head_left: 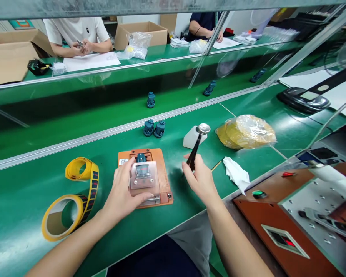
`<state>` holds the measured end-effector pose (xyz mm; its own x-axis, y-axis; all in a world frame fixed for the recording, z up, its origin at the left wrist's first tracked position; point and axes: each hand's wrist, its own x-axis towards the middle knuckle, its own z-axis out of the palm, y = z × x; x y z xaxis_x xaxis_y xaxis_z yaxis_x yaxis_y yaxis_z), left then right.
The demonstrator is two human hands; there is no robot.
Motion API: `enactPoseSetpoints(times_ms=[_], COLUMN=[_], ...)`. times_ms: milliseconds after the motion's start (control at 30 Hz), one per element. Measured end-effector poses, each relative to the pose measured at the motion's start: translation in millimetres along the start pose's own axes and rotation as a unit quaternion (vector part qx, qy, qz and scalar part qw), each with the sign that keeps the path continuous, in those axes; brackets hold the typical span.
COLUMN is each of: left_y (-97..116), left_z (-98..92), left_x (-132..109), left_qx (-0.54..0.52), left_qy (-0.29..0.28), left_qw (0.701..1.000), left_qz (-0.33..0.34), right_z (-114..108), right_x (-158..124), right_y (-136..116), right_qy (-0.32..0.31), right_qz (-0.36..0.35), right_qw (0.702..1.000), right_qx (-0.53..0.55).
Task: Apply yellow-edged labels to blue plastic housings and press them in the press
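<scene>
In the head view, my left hand (122,188) spreads over the clear cover (142,183) of the orange fixture (164,171), mid-frame just left of centre; fingers lie along its left side, thumb near its lower edge. Whether I grip or only press, I can't tell. My right hand (200,179), right of centre, is closed around dark tweezers (193,153), whose tips blur against the green bench (173,140); I can't tell if they pinch anything.

If my left hand slid, I think the cover or the dark teal part (141,157) under it could shift. Swinging the tweezers up could knock the white bottle (192,137) just behind them.

The bench's front edge runs below both hands, rising to the right; the brown machine (248,207) crowds the lower right. Left of my forearm, the label strip (94,184) limits sideways travel. Open green lies between fixture and right hand.
</scene>
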<state>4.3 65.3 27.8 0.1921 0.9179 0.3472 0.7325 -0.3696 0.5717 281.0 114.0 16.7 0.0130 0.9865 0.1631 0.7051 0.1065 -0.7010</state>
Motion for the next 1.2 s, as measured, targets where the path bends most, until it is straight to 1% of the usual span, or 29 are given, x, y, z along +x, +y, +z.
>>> enactPoseSetpoints(times_ms=[33,67,100,133,167,200,233,300,333,367,400,433,467,533,567,600,667,733,867,967,1100,1200], left_y=[3,6,10,12,14,14,14,10,8,6,5,5,4,4,4,4,2,-1,-4,-3,0,2], left_z=[-1.5,-3.6,-5.9,-8.0,-9.7,-10.7,-10.9,-9.4,-8.0,-6.4,-4.8,-3.3,-1.9,0.8,2.1,3.5,6.2,8.8,12.7,13.0,10.5,9.5], left_x=[-7,-16,-27,-39,-52,-63,-74,-87,-90,-91,-90,-87,-83,-75,-71,-68,-66,-66,-66,-64,-62,-60], left_qx=[0.0,-0.002,-0.006,-0.013,-0.014,-0.009,0.008,0.038,0.039,0.031,0.017,0.002,-0.011,-0.023,-0.028,-0.033,-0.041,-0.052,-0.083,-0.084,-0.077,-0.074], left_qy=[0.052,0.098,0.119,0.111,0.077,0.028,-0.028,-0.108,-0.126,-0.13,-0.117,-0.098,-0.077,-0.055,-0.049,-0.048,-0.053,-0.061,-0.067,-0.061,-0.072,-0.072], left_qw=[0.997,0.986,0.969,0.949,0.93,0.916,0.909,0.907,0.911,0.915,0.922,0.928,0.934,0.941,0.944,0.944,0.942,0.94,0.938,0.943,0.945,0.946], left_qz=[0.058,0.133,0.217,0.296,0.359,0.399,0.416,0.405,0.391,0.38,0.369,0.36,0.35,0.332,0.326,0.324,0.329,0.333,0.329,0.316,0.311,0.306], right_z=[3,7,10,12,12,12,11,8,7,7,8,11,15,27,34,40,51,58,63,63,61,66], right_x=[-8,-15,-20,-24,-27,-30,-31,-30,-29,-26,-23,-19,-14,-3,2,7,15,22,36,41,39,45], right_y=[12,24,36,47,56,63,67,65,59,50,39,26,13,-8,-15,-18,-17,-10,-3,-8,-15,-19], right_qy=[-0.005,-0.006,-0.007,-0.007,-0.007,-0.006,0.0,0.027,0.039,0.038,0.022,-0.014,-0.066,-0.169,-0.204,-0.226,-0.247,-0.259,-0.275,-0.269,-0.268,-0.266], right_qz=[-0.013,-0.029,-0.047,-0.064,-0.078,-0.088,-0.093,-0.097,-0.102,-0.115,-0.138,-0.17,-0.206,-0.265,-0.283,-0.294,-0.303,-0.301,-0.293,-0.297,-0.323,-0.33], right_qw=[0.999,0.998,0.995,0.991,0.987,0.983,0.979,0.974,0.974,0.976,0.979,0.979,0.974,0.95,0.937,0.928,0.919,0.916,0.915,0.914,0.904,0.903], right_qx=[-0.03,-0.06,-0.089,-0.116,-0.14,-0.161,-0.181,-0.203,-0.198,-0.179,-0.148,-0.107,-0.066,0.001,0.024,0.04,0.057,0.058,0.044,0.056,0.076,0.075])
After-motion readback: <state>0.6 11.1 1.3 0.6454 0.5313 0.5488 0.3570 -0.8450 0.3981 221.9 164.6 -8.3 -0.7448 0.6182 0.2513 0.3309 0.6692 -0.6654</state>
